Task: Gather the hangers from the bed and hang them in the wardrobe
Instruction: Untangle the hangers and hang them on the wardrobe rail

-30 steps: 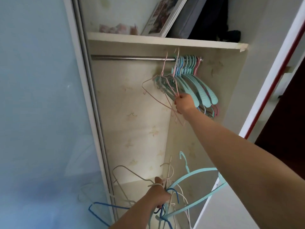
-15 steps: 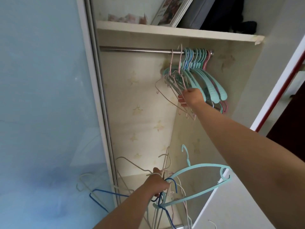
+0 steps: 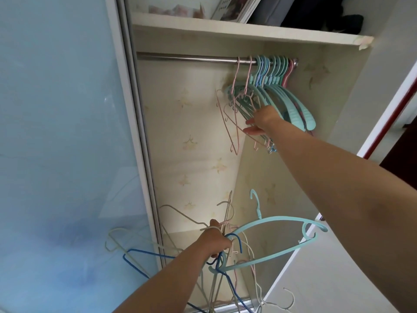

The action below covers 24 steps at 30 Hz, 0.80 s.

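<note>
On the far left the frosted blue sliding door (image 3: 63, 132) stands pushed aside, leaving the wardrobe open. Low down, the left hand (image 3: 215, 241) is clenched tight around a tangled bunch of hangers (image 3: 228, 251): white and blue wire ones, plus a big turquoise plastic hanger (image 3: 274, 240) jutting to the right. Up on the rail (image 3: 187, 58), two thin pink wire hangers (image 3: 237, 96) hang beside the packed row of turquoise hangers (image 3: 284, 96) at the right end. A second ago the right hand (image 3: 261, 122) was closed on the lower edge of those pink ones; now its fingers have uncurled and spread, only brushing the wires, so they hang on the rail by their own hooks. That reads as a release: those are hung, and I would guess the freed hand goes next to the bunch for another. Plenty remain, so the job is partway.
</note>
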Each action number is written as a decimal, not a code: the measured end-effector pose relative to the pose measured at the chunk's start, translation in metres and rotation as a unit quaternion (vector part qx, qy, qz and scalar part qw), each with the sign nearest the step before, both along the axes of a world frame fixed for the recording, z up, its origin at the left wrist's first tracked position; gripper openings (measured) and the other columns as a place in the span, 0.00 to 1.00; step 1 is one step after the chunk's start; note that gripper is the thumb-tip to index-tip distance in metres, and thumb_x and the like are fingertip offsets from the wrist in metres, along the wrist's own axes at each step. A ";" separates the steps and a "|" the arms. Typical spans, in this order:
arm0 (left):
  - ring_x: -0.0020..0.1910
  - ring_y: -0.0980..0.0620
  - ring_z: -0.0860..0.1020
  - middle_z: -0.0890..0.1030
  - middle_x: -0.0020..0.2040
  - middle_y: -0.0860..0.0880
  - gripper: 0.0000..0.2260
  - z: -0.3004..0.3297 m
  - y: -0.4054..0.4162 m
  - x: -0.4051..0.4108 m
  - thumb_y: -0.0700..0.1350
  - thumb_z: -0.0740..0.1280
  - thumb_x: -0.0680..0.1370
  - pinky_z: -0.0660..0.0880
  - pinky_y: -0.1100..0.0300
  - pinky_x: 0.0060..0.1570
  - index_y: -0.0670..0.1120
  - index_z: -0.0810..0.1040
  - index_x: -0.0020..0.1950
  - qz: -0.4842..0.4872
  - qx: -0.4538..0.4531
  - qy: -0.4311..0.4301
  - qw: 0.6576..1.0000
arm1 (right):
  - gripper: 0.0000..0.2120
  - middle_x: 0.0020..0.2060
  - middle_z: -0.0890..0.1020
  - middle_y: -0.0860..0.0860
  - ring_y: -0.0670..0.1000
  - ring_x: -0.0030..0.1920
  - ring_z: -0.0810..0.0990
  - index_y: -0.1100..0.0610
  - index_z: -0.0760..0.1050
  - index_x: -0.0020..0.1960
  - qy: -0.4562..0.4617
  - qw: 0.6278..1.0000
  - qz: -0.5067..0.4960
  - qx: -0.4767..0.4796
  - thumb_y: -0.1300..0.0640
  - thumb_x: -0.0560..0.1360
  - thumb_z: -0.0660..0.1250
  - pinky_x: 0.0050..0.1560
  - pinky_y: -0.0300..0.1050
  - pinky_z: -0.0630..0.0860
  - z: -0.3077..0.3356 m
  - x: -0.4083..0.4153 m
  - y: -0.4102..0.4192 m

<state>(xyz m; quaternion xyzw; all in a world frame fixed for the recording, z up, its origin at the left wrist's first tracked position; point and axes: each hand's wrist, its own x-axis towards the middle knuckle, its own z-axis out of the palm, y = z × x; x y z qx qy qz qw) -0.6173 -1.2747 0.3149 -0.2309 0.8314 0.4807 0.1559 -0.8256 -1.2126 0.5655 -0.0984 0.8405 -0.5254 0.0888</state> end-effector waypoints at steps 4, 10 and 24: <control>0.33 0.51 0.75 0.75 0.40 0.45 0.19 -0.001 -0.001 0.000 0.40 0.65 0.71 0.71 0.61 0.28 0.46 0.62 0.59 0.005 0.005 0.006 1.000 | 0.15 0.56 0.80 0.62 0.55 0.45 0.81 0.66 0.72 0.63 0.067 0.996 -0.032 0.057 0.64 0.78 0.59 0.47 0.45 0.80 -0.010 0.000 0.002; 0.31 0.52 0.74 0.74 0.39 0.45 0.18 -0.004 -0.002 0.003 0.40 0.65 0.72 0.70 0.62 0.27 0.46 0.62 0.58 0.003 0.010 0.017 1.000 | 0.15 0.56 0.73 0.57 0.50 0.54 0.73 0.62 0.71 0.62 0.473 0.879 -0.036 0.048 0.66 0.76 0.59 0.53 0.39 0.70 -0.083 0.074 0.041; 0.33 0.49 0.74 0.76 0.39 0.44 0.15 -0.007 -0.020 0.017 0.41 0.66 0.71 0.68 0.62 0.26 0.46 0.66 0.55 -0.027 0.079 0.024 0.996 | 0.34 0.52 0.79 0.50 0.55 0.57 0.76 0.49 0.74 0.59 0.236 0.782 0.106 0.567 0.29 0.73 0.42 0.64 0.55 0.64 -0.202 0.107 0.153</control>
